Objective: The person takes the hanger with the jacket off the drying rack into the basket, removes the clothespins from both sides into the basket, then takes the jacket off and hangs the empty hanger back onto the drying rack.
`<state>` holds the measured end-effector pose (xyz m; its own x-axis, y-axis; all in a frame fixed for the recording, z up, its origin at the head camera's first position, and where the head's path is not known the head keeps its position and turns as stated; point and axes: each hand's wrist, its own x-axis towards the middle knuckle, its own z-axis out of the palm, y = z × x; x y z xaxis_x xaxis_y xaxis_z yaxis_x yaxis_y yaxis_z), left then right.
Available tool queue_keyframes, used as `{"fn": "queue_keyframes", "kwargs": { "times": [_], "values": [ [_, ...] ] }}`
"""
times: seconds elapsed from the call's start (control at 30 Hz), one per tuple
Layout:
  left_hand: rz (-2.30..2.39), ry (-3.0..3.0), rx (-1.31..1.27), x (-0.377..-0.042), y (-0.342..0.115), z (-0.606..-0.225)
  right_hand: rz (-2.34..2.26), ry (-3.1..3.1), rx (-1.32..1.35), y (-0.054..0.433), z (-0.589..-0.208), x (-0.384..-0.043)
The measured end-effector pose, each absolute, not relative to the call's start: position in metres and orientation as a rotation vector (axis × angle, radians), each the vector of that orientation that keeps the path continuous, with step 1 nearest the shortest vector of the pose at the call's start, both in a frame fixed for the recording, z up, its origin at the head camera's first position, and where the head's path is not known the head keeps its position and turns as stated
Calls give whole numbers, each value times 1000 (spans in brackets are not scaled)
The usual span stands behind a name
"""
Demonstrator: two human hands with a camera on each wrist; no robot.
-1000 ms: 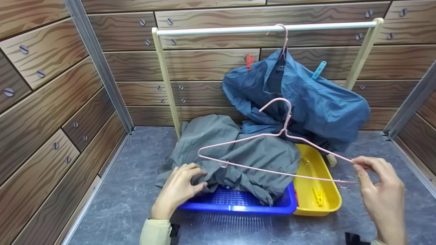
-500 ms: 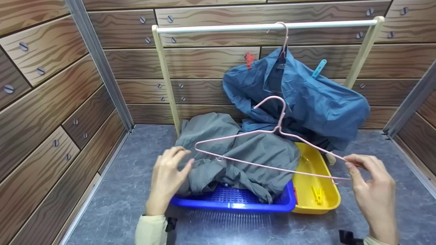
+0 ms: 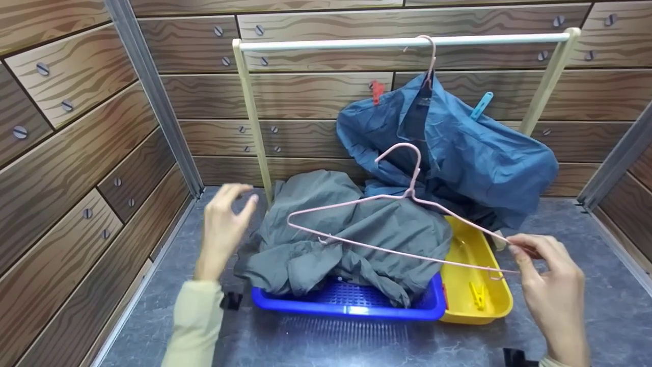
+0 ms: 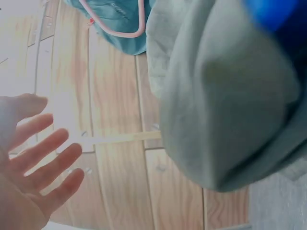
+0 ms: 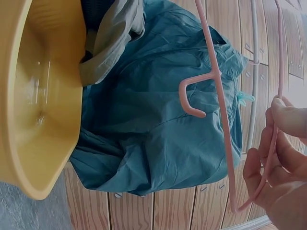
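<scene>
My right hand (image 3: 552,285) pinches one corner of a pink clothes hanger (image 3: 377,248). The hanger hovers over a heap of grey cloth (image 3: 392,229), its hook pointing up and to the left. In the right wrist view, thumb and fingers close round the hanger's wire (image 5: 274,143). My left hand (image 3: 224,224) is raised to the left of the heap, holding nothing, thumb and fingers spread apart. The left wrist view shows that hand (image 4: 43,158) apart from the grey cloth (image 4: 225,105). Beneath the heap is a blue plastic basket (image 3: 351,310).
Behind stands a rack with a white rail (image 3: 326,45). A blue garment (image 3: 489,148) hangs there on another pink hanger (image 3: 432,63), with a red clothespin (image 3: 377,93) and a light blue clothespin (image 3: 482,105). A yellow tray (image 3: 501,308) at the right contains a yellow clothespin (image 3: 477,295).
My left hand has left the grey cloth, moving up and to the left. The right hand has shifted slightly left with the hanger still held.
</scene>
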<state>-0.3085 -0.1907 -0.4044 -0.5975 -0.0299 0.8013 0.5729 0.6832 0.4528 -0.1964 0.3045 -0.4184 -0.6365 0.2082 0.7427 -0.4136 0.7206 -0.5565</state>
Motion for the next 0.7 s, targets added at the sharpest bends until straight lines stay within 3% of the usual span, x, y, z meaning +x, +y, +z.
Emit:
{"fn": "queue_keyframes", "kwargs": {
  "times": [0.7],
  "values": [
    [-1244, -1966, -188, -411, -183, -385, 876, -2088, 124, 298, -422, -202]
  ]
}}
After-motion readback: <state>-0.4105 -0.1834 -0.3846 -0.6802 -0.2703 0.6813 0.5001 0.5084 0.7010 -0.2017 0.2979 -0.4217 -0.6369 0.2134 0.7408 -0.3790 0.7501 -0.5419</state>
